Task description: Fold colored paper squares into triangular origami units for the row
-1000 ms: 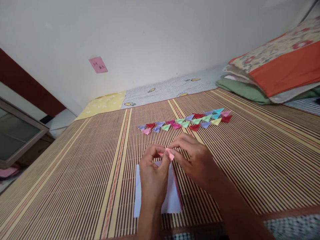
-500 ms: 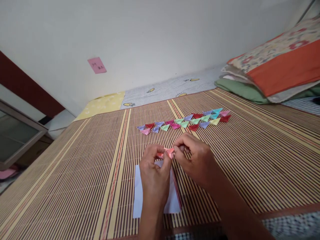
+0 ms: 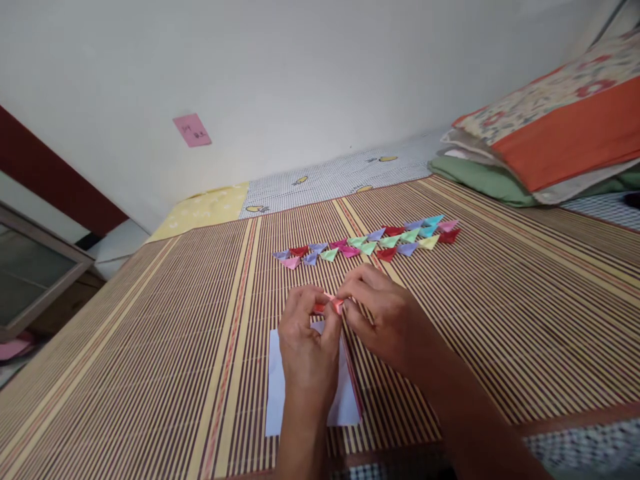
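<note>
Matting (image 3: pixel 150 333) spreads wide from its left edge to the left hand (image 3: pixel 309 347), which pinches folded pink paper (image 3: pixel 320 309) above pale sheets (image 3: pixel 345 393) near the front edge. The right hand (image 3: pixel 387 323) grips the paper's right end; folded triangles (image 3: pixel 368 248) lie beyond, and striped width reaches bedding (image 3: pixel 565 127) at the back right corner, beside the wall (image 3: pixel 320 80).

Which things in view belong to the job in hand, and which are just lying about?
Likely in the job:
pink paper, pinched in left hand, right hand at it
folded paper pieces, in rows
white-topped paper stack

Apparently just about:
orange-and-floral bedding
green cloth
pink note, on wall
</note>
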The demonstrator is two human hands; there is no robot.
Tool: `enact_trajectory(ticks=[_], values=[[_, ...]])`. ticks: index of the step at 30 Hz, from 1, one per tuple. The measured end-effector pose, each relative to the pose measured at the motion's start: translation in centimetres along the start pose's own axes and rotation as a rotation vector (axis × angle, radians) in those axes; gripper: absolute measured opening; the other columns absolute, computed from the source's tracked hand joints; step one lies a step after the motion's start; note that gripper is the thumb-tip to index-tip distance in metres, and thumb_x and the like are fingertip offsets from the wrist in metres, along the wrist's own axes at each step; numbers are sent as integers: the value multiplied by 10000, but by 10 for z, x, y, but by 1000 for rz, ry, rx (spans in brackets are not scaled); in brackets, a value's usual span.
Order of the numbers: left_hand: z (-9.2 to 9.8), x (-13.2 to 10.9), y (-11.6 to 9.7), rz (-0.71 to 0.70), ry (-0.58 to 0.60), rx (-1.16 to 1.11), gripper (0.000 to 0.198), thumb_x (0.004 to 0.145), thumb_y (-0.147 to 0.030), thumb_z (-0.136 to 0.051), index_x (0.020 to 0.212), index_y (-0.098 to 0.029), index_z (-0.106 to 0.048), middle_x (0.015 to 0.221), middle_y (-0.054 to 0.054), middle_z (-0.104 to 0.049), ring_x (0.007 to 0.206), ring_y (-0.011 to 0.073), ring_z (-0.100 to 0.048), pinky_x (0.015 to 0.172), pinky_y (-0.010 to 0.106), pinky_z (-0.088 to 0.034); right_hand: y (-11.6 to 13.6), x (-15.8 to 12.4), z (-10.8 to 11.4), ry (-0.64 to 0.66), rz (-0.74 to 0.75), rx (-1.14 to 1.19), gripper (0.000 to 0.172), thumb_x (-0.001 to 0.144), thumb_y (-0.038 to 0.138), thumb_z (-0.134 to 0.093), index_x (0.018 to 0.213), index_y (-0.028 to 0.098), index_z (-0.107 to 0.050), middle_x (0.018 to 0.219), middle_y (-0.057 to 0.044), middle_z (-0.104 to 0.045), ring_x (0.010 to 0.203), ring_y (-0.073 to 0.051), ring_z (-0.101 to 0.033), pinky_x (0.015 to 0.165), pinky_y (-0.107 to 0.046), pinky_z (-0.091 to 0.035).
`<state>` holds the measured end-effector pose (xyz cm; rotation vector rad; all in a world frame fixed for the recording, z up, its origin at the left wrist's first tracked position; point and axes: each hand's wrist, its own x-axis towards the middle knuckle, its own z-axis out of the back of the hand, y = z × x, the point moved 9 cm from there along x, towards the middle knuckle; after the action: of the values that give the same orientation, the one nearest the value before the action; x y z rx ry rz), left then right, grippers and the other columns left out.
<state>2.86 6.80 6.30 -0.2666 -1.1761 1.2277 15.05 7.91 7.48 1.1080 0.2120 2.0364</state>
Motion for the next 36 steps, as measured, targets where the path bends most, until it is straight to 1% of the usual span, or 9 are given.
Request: enact_trajectory(ticks=[4, 8, 13, 17, 22, 29, 32, 36], values=[[3, 1, 4, 23, -7, -7, 156, 869, -67, -621, 791, -202, -637, 897, 15, -659, 819, 163, -618, 713, 287, -489, 5, 1, -2, 45, 48, -78, 170, 915, 85, -521, 831, 153, -652, 894, -75, -619, 841, -213, -574, 774, -353, -456], [5, 2, 9, 55, -8, -5, 152, 866, -88, -617, 775, -207, -641, 890, 13, -667, 785, 162, -609, 697, 285, -485, 7, 0, -6, 87, 82, -130, 174, 967, 149, -514, 842, 163, -634, 908, -77, -629, 868, -221, -566, 793, -360, -449], [4, 1, 4, -5, -18, 53, 151, 872, -90, -616, 781, -210, -624, 854, 8, -645, 760, 160, -591, 680, 278, -466, 2, -2, -11, 74, 63, -187, 205, 990, 156, -494, 809, 170, -590, 843, -62, -608, 813, -214, -553, 748, -346, -429], [-3, -1, -2, -69, 3, 84, 153, 901, -81, -581, 835, -213, -622, 888, 12, -618, 756, 156, -585, 683, 284, -463, -3, -4, -16, 50, -7, -224, 203, 964, 126, -519, 778, 180, -581, 807, -48, -594, 763, -211, -553, 697, -337, -407], [-12, -4, -6, -99, 36, 107, 150, 918, -86, -585, 830, -203, -618, 927, 28, -597, 782, 165, -574, 702, 308, -464, -12, -8, -14, 42, -149, -217, 174, 963, 102, -541, 818, 171, -607, 847, -51, -611, 767, -212, -581, 683, -331, -395], [-22, -6, -10, -150, 90, 23, 189, 918, -36, -585, 913, -221, -627, 1062, 38, -590, 900, 162, -617, 776, 304, -519, -16, -8, -12, 80, -173, -215, 187, 980, 100, -511, 850, 165, -628, 886, -66, -609, 734, -187, -592, 643, -306, -397], [-24, -6, -8, -155, 97, 9, 207, 920, -24, -573, 925, -224, -627, 1079, 42, -586, 900, 159, -628, 770, 301, -534, -20, -10, -13, 89, -192, -213, 175, 964, 90, -526, 837, 170, -617, 848, -57, -632, 741, -193, -598, 647, -304, -391], [-27, -6, -4, -147, 103, 12, 183, 930, -43, -571, 891, -215, -623, 1071, 55, -591, 902, 170, -630, 763, 316, -546, -24, -11, -13, 88, -203, -238, 175, 947, 86, -543, 803, 172, -592, 802, -43, -629, 710, -191, -590, 623, -302, -359]])
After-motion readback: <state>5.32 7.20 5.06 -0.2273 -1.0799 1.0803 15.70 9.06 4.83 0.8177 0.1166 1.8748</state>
